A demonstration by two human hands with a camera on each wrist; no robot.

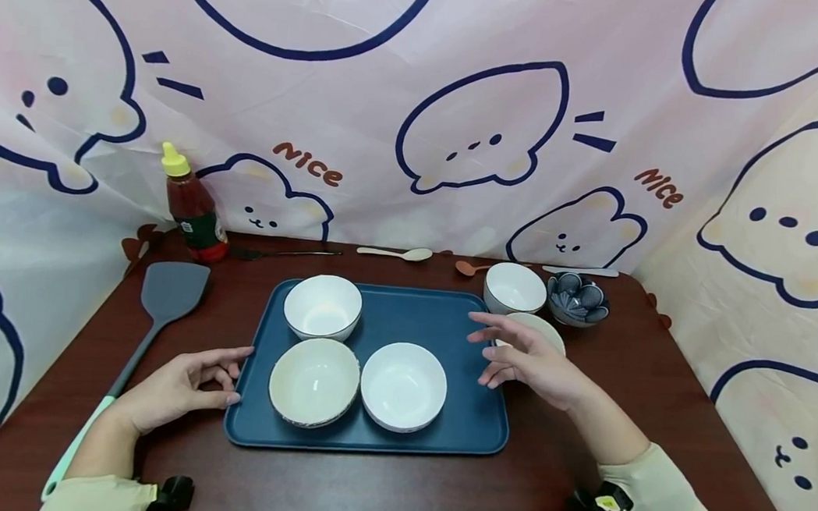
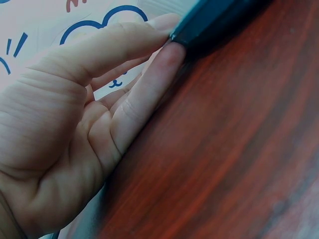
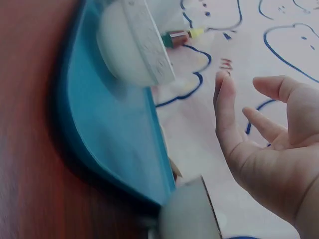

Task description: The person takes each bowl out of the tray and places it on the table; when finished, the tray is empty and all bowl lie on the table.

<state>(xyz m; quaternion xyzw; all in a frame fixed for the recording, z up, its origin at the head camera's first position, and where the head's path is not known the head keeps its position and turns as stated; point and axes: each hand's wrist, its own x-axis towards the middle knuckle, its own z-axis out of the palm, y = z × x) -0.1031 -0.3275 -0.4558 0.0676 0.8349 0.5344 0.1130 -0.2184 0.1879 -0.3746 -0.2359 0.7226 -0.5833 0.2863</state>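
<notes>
On the blue tray (image 1: 416, 311) stand three bowls: a white bowl (image 1: 323, 305) at the back left, a cream bowl (image 1: 314, 383) in front of it and another white bowl (image 1: 404, 386) beside that. My left hand (image 1: 179, 386) touches the tray's left rim with thumb and forefinger, their tips close to the rim in the left wrist view. Above the tray's right edge my right hand (image 1: 525, 356) is held with fingers spread and nothing between them. A second cream bowl (image 1: 548, 330) is partly hidden behind it, with a deeper white bowl (image 1: 515, 288) just beyond.
A small dark bowl (image 1: 577, 317) of patterned blue pieces stands at the back right. A grey spatula (image 1: 159, 310) lies along the left, near a red sauce bottle (image 1: 197, 211). At the back edge lie a pale spoon (image 1: 409, 254) and a wooden spoon (image 1: 467, 268).
</notes>
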